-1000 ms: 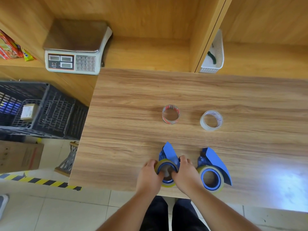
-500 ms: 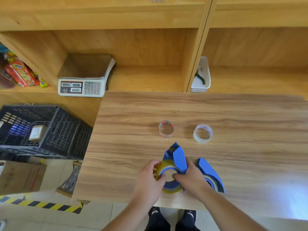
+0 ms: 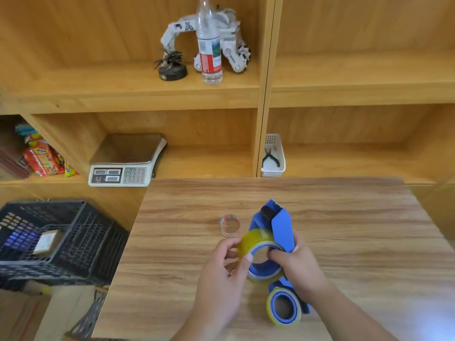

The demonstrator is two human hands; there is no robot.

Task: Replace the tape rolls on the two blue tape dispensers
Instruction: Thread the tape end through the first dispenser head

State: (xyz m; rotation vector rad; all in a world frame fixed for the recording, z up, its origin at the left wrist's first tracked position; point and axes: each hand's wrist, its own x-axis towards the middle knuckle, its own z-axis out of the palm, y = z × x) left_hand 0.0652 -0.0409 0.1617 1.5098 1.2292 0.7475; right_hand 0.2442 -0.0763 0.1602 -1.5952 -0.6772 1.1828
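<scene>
I hold one blue tape dispenser lifted above the wooden table. My right hand grips its body from the right. My left hand pinches the rim of the yellowish tape roll mounted on that dispenser. The second blue tape dispenser lies on the table near the front edge, just below my right wrist, with a yellowish roll on it. A spare clear roll with red print stands on the table left of the lifted dispenser. The other spare roll is hidden behind the dispenser.
A black plastic crate stands left of the table. The shelf behind holds a weighing scale, a white basket with pliers, a water bottle, snack packets and a white robot toy.
Both hands have lifted the left dispenser off the table and tilted it upright. My head has tipped up, so the upper shelf is now in view. The second dispenser has stayed in place.
</scene>
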